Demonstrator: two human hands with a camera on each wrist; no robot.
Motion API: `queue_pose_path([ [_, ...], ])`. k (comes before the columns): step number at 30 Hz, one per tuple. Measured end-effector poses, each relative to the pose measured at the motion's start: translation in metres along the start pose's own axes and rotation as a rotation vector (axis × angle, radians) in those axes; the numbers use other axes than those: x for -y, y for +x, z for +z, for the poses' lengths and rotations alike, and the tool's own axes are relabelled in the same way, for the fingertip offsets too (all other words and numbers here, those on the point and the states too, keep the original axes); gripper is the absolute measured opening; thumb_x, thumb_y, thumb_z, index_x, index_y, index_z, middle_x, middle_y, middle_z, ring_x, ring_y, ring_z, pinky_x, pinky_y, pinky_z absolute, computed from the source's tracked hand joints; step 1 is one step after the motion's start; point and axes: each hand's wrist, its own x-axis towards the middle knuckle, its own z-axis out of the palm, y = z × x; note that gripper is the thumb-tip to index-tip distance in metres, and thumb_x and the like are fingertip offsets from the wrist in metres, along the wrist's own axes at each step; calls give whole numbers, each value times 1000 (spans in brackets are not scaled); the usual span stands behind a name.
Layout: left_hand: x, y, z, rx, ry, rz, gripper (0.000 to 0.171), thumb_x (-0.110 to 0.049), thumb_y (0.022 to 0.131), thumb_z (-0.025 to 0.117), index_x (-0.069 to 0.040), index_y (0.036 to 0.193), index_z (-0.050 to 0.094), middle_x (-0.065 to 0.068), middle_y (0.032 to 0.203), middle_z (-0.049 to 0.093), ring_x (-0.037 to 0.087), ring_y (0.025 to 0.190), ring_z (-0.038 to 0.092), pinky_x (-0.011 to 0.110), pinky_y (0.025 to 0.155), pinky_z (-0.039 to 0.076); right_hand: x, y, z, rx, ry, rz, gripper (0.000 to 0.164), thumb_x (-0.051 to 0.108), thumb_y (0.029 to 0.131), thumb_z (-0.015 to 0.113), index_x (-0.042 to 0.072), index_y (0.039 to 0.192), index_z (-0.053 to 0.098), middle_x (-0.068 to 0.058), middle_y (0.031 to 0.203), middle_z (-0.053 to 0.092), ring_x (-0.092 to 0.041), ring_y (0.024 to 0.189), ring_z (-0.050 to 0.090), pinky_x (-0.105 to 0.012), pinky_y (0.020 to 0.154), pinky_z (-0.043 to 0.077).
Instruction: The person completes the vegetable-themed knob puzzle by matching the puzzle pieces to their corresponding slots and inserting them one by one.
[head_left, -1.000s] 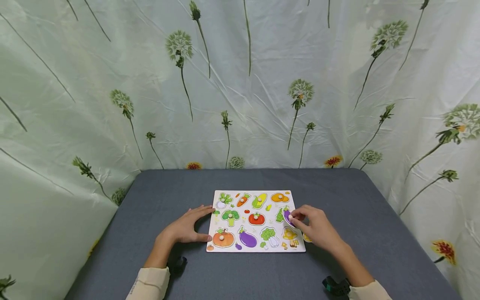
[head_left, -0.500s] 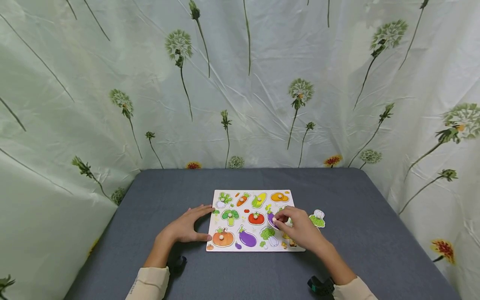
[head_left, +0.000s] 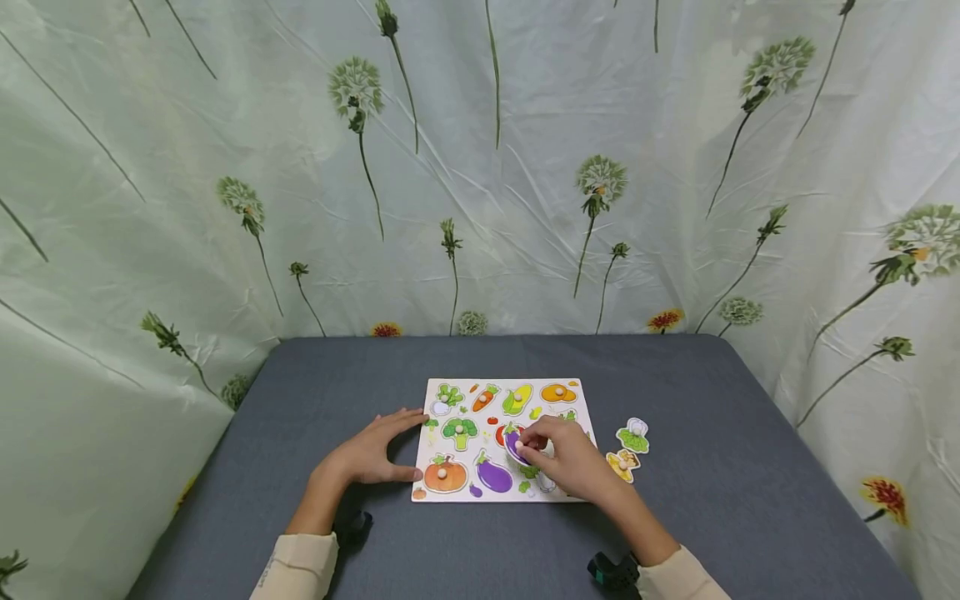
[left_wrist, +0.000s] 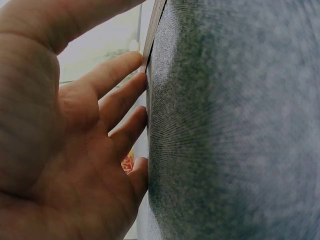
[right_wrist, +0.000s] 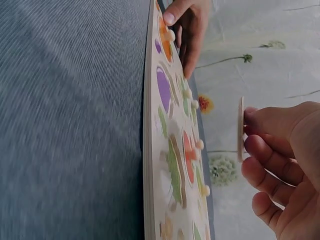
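A white wooden peg puzzle board (head_left: 537,393) with painted vegetables lies flat on the table. My right hand (head_left: 566,457) pinches an eggplant puzzle piece (head_left: 513,444) by its small knob, above the middle of the board. In the right wrist view the eggplant piece (right_wrist: 240,130) appears edge-on, raised clear of the board. Below and left of it is the eggplant recess (head_left: 494,477). My left hand (head_left: 371,454) rests at the board's left edge, thumb and fingers spread, fingertips touching it. A pumpkin piece (head_left: 446,473) sits in the board close to the left thumb.
Two loose pieces lie right of the board: a green-and-white vegetable piece (head_left: 633,436) and a yellow mushroom-like piece (head_left: 623,465). Knobbed broccoli (head_left: 460,432) and carrot (head_left: 483,400) pieces sit in the board. A dandelion-print curtain (head_left: 525,208) hangs behind the grey-blue table (head_left: 337,367).
The right hand has carried the eggplant piece leftward from the board's right side to over its middle. The two loose pieces have come fully into view. The left hand stays put.
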Motion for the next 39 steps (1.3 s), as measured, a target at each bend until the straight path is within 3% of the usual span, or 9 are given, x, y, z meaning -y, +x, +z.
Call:
queue_pose_path([
  [9,1,0,0,2,-3,-1,93,-46,79,85,-15,157,45,14,164,39,43,156,26,72,122,13,8,8,13,35,28,-62,5,18,94,76,16,98,78,11,86,68,1,78,59,-22,71,53],
  [16,-1,0,-1,4,-2,-5,93,-47,79,84,-14,157,45,14,164,39,42,156,27,71,122,13,10,11,23,69,34,-35,4,18,94,76,15,96,78,11,86,69,1,78,59,-24,72,55],
  [23,-1,0,-1,4,-1,-18,93,-46,79,84,-14,157,44,13,164,39,42,156,26,70,123,13,11,11,30,65,60,-80,5,15,94,76,10,93,77,7,81,68,1,74,58,-23,67,54],
  [39,-2,-1,-1,4,0,-17,95,-50,79,84,-14,157,44,14,165,39,42,156,27,70,123,13,12,13,40,127,34,-9,10,21,93,78,10,92,77,12,78,64,2,70,53,-18,65,48],
])
